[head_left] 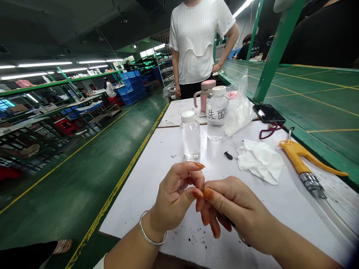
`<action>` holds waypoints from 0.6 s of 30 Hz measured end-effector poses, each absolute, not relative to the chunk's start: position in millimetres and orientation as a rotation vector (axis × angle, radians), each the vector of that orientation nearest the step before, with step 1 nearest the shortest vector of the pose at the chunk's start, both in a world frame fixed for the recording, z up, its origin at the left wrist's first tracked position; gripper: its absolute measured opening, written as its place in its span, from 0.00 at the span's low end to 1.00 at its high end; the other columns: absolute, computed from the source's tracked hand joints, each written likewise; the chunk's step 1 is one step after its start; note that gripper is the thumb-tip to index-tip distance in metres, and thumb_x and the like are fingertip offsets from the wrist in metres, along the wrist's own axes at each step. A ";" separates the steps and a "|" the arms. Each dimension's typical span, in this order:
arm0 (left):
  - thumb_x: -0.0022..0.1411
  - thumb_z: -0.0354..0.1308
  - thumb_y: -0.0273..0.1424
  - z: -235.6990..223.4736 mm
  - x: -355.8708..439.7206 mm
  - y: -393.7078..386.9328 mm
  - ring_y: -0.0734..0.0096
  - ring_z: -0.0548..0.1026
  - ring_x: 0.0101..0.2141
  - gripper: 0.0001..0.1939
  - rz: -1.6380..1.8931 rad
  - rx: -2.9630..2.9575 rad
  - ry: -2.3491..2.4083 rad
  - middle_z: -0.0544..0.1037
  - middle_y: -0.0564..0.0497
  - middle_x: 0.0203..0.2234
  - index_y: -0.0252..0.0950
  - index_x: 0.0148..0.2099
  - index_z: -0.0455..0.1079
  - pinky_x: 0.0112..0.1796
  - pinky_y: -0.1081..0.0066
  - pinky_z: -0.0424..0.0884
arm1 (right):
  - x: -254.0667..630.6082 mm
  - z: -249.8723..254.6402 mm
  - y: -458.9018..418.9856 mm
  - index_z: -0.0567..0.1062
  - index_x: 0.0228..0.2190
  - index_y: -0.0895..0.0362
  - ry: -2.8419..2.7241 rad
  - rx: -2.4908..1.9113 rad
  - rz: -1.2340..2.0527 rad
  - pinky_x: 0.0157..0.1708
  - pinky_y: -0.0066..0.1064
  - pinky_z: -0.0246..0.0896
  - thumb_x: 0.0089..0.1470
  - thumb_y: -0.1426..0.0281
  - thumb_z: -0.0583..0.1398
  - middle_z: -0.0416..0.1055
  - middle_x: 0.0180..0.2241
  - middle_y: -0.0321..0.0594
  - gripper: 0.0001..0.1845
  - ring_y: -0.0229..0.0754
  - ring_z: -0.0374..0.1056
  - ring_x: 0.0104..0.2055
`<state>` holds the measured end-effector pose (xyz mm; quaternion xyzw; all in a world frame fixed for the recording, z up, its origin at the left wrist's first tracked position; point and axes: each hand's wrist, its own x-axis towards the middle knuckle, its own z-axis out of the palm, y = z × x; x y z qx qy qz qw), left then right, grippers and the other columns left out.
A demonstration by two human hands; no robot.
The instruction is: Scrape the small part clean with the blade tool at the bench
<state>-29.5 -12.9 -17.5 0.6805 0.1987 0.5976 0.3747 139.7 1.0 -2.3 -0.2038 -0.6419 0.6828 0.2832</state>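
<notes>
We have both hands up over the surface (157,179), close together and just below the clear bottle (190,136). Both are in a narrow pinch. The left hand (174,196), with a metal bangle (151,228) on its wrist, and the right hand (235,209) meet at the fingertips (208,193), which are orange at the ends. Between them we have a tiny item (203,188), too small to identify. A dark part shows under the right hand, mostly hidden; we can't tell what it is.

Everything else is placed off the clear bottle. Just behind it: a labelled bottle (217,114) with a white cap and dark characters, and behind that a pink flask (206,95). To its right: a plastic bag (238,112) holding something white, a phone (268,113) with a dark red cord (269,130), a small black piece (228,155), and a crumpled white cloth (260,160). Further right, a yellow-handled air gun (294,157) lies on the surface with a metal fitting and clear tube. Beyond it, at the far end, a co-worker in a white top (193,45) stands with a hand on the hip. Well left of it, blue crates (131,87) are stacked along the aisle.
</notes>
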 end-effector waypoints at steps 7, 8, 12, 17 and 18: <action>0.67 0.58 0.28 -17.6 -28.4 -12.4 0.78 0.67 0.27 0.20 1.521 1.714 0.496 0.68 0.54 0.30 0.44 0.59 0.64 0.29 0.75 0.70 | 138.8 -0.7 -0.4 0.74 0.28 0.61 -1.625 -0.524 1.933 0.15 0.19 0.52 0.65 0.54 0.54 0.71 0.20 0.37 0.25 0.33 0.69 0.17; 0.67 0.58 0.28 -17.6 -28.0 -12.1 0.80 0.67 0.26 0.20 1.524 1.693 0.476 0.68 0.54 0.31 0.44 0.59 0.64 0.29 0.76 0.70 | 138.0 -1.3 -0.8 0.74 0.28 0.61 -1.604 -0.518 1.941 0.14 0.19 0.51 0.65 0.54 0.54 0.71 0.21 0.38 0.24 0.33 0.69 0.17; 0.67 0.58 0.28 -17.8 -27.5 -11.6 0.82 0.66 0.23 0.19 1.528 1.612 0.428 0.68 0.55 0.31 0.44 0.59 0.63 0.27 0.77 0.68 | 135.3 -3.3 -2.1 0.75 0.30 0.61 -1.549 -0.467 1.964 0.14 0.20 0.52 0.65 0.56 0.53 0.72 0.22 0.39 0.23 0.33 0.69 0.17; 0.67 0.58 0.27 -18.8 -29.4 -12.5 0.80 0.67 0.26 0.20 1.530 1.614 0.440 0.69 0.54 0.31 0.45 0.59 0.64 0.30 0.76 0.69 | 135.6 -2.2 -2.7 0.75 0.30 0.62 -1.502 -0.462 1.973 0.14 0.20 0.52 0.66 0.57 0.53 0.73 0.21 0.40 0.23 0.33 0.69 0.17; 0.67 0.58 0.27 -18.9 -29.6 -12.7 0.79 0.67 0.27 0.20 1.534 1.620 0.448 0.69 0.54 0.31 0.45 0.59 0.64 0.30 0.76 0.69 | 135.7 -2.0 -2.8 0.75 0.29 0.62 -1.496 -0.467 1.976 0.14 0.20 0.52 0.66 0.57 0.54 0.73 0.21 0.40 0.23 0.33 0.69 0.17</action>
